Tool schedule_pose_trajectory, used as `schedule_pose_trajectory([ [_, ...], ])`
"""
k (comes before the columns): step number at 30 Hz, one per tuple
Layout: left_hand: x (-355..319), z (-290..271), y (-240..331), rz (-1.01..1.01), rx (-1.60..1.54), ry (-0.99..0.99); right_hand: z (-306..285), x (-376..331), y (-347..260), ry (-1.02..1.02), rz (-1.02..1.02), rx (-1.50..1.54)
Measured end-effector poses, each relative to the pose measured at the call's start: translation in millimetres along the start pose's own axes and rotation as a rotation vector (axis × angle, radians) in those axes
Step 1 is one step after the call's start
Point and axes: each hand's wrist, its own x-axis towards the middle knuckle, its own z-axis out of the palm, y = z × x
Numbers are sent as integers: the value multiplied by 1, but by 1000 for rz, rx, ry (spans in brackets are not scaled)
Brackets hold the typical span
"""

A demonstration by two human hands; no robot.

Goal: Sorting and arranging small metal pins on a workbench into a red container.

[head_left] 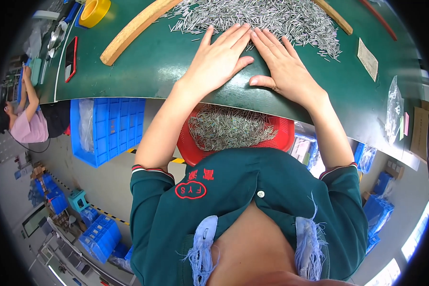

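A wide pile of small silver metal pins (pixel 267 14) is spread over the far middle of the green tabletop (pixel 143 81). Against the pile's near edge lies my left hand (pixel 219 59), palm down with fingers stretched out. Beside it my right hand (pixel 283 66) is also flat, its fingers extended and its fingertips at the pins. The two index fingers almost meet, and both thumbs point inward over bare tabletop. Below the table's front edge, close to my body, a red plastic basket (pixel 284 136) holds many more pins (pixel 229 128).
Wooden strips (pixel 136 31) (pixel 336 16) flank the pile. At left are a red-edged phone (pixel 71 59), yellow tape (pixel 94 13) and a blue crate (pixel 121 128). A paper tag (pixel 367 59) and plastic bag (pixel 393 109) lie right. Another person (pixel 28 117) works far left.
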Motion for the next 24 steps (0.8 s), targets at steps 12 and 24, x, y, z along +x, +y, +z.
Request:
schedule_pose_trajectory([
  [12,-64,-36,13,-44,-91,-229,-23,-44,-8,-142,-34,11],
  [24,-37,-27,21,-45,-104,-131,-18,-35,-20,-97,-79,127],
])
